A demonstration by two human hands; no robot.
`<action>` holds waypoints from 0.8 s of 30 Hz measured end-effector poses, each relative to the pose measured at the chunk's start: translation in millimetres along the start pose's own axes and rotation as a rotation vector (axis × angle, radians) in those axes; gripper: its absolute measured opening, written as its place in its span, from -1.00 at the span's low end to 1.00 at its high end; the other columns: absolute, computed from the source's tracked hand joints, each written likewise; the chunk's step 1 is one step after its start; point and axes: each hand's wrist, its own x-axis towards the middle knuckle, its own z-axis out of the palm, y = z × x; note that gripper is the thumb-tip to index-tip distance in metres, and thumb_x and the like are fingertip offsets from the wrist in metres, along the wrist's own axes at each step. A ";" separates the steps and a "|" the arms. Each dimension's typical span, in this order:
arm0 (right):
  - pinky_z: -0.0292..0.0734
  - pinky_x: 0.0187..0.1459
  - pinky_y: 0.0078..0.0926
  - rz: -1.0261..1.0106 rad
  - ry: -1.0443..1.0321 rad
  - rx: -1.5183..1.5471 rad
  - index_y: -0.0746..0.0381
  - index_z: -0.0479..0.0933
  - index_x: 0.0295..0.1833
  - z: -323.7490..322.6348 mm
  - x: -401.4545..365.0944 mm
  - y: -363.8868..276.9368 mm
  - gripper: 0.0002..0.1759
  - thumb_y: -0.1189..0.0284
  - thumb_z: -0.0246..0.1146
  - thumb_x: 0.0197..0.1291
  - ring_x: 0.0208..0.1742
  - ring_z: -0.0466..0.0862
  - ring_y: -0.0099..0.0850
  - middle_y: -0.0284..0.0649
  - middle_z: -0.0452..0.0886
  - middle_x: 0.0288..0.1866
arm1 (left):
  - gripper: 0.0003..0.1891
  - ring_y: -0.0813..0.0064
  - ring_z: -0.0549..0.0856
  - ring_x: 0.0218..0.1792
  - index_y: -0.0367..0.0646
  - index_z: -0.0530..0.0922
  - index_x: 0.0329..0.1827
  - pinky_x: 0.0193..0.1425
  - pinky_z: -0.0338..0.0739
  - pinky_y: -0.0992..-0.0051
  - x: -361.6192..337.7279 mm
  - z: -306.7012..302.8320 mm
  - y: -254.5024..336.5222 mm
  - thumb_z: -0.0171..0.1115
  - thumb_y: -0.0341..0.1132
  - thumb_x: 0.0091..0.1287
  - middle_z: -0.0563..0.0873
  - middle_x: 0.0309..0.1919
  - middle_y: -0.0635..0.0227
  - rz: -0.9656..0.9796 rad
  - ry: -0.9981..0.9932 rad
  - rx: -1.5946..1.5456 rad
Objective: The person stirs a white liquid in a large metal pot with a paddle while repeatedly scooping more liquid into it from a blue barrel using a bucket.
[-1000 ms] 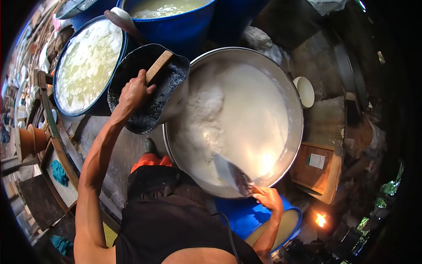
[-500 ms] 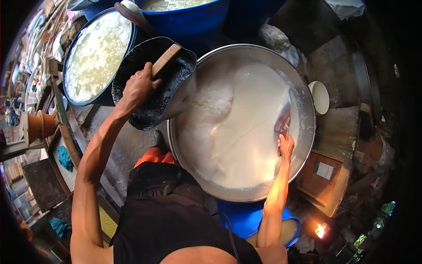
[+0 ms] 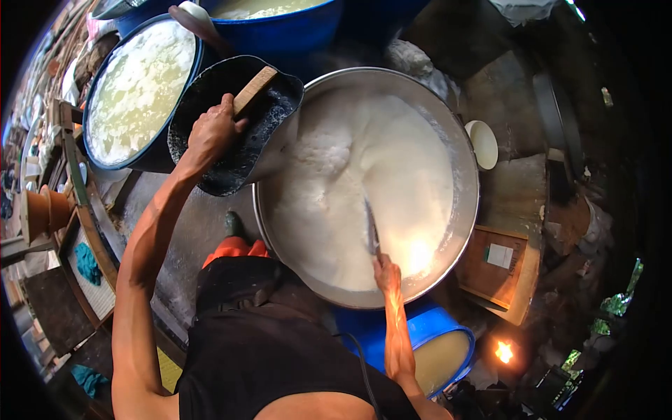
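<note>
- Tipping a black bucket (image 3: 224, 150) onto the far-left rim of a wide metal pan (image 3: 467, 210), the person's left hand (image 3: 212, 134) has its fingers wrapped tight round the bucket's wooden handle (image 3: 253, 91).
- At the pan's near rim, the right hand (image 3: 386, 273) has its fingers pressed together round the top of a thin paddle (image 3: 371, 227), whose blade stands edge-on in the white liquid (image 3: 399, 168).
- The liquid fills the pan almost to its rim, with foam heaped at the far left under the bucket's lip. The widest open stretch lies right of the paddle.
- Blue tubs crowd the edges. One tub of curds (image 3: 155, 159) is against the bucket at far left, a second tub (image 3: 280, 35) stands beyond it, and a third tub (image 3: 434, 323) sits tucked under the pan's near rim.
- A white bowl (image 3: 483, 143) sits just beside the right rim. A wooden box (image 3: 500, 262) and a small flame (image 3: 504, 351) lie near right.
</note>
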 end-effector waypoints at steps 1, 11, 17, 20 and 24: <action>0.58 -0.24 0.15 0.026 -0.051 -0.040 0.24 0.59 0.01 -4.4 -16.6 -11.3 -0.74 0.31 0.30 0.34 -0.25 0.70 0.24 0.20 0.68 -0.35 | -0.56 -0.21 0.71 0.01 -0.16 0.40 0.14 0.06 0.58 -0.06 -0.4 0.8 -1.0 0.38 -0.17 0.36 0.73 -0.09 -0.15 0.004 0.004 -0.005; 0.52 -0.47 -0.27 0.061 -0.409 0.090 0.30 0.65 -0.14 -126.6 -84.7 -29.8 -0.78 0.36 0.37 0.23 -0.54 0.68 -0.31 -0.11 0.68 -0.51 | -0.53 -0.19 0.73 -0.01 -0.23 0.41 0.10 0.05 0.61 -0.04 -5.3 6.3 -4.8 0.38 -0.10 0.36 0.74 -0.12 -0.17 0.027 0.050 0.019; 0.39 -0.60 -0.56 0.486 -0.152 0.470 0.34 0.62 -0.19 -174.6 -52.4 -18.0 -0.84 0.43 0.31 0.34 -0.64 0.52 -0.59 -0.26 0.64 -0.52 | -0.53 -0.21 0.73 -0.04 -0.24 0.42 0.09 0.03 0.61 -0.05 1.1 14.6 -13.6 0.38 -0.09 0.36 0.74 -0.16 -0.17 0.004 0.067 0.034; 0.43 -0.63 -0.53 0.386 0.188 0.577 0.35 0.58 -0.16 -144.9 3.3 18.7 -0.82 0.42 0.25 0.41 -0.64 0.53 -0.57 -0.28 0.59 -0.54 | -0.52 -0.22 0.72 -0.03 -0.22 0.41 0.13 0.03 0.60 -0.05 3.7 16.8 -16.3 0.38 -0.11 0.35 0.73 -0.14 -0.18 -0.018 0.055 0.041; 0.47 -0.58 -0.48 0.333 0.353 0.586 0.32 0.55 -0.22 -116.6 103.1 79.8 -0.77 0.35 0.25 0.40 -0.63 0.52 -0.54 -0.29 0.58 -0.54 | -0.51 -0.23 0.72 -0.03 -0.20 0.39 0.16 0.05 0.59 -0.04 4.3 15.3 -12.0 0.40 -0.16 0.33 0.72 -0.13 -0.20 -0.021 0.044 0.049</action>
